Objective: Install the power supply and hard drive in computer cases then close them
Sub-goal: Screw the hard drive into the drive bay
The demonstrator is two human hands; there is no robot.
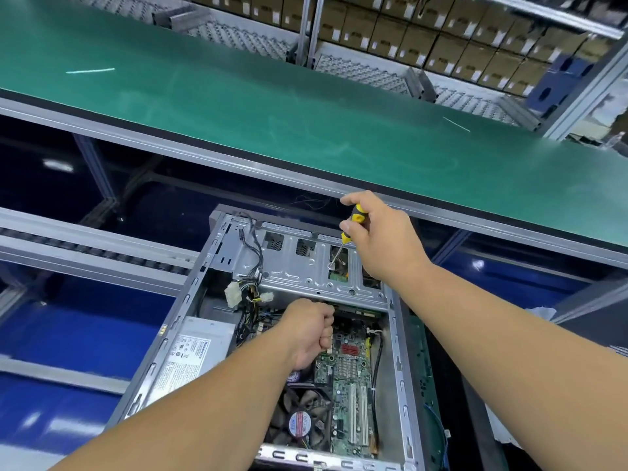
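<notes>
Power supply point(195, 351) is already in the case point(401, 368) at 8 o'clock. Your right hand point(380, 239) clamps the screwdriver point(351, 229) on the drive cage point(306, 266) screw at 12; left hand point(311, 329) fisted, contents unclear. Side panel still off.

open PC case point(402, 338), R hand point(380, 239) w/ screwdriver point(353, 222) on drive cage point(306, 266), L hand point(309, 329) fisted inside

Both forearms bare, extended forward from lower frame. Right hand point(380, 232) raised higher and further out, wrist bent, thumb and fingers pinched closed on a slim tool handle (back of hand toward camera). Left hand point(311, 329) lower, curled into a loose fist, knuckles pointing right; contents, if any, hidden.
</notes>
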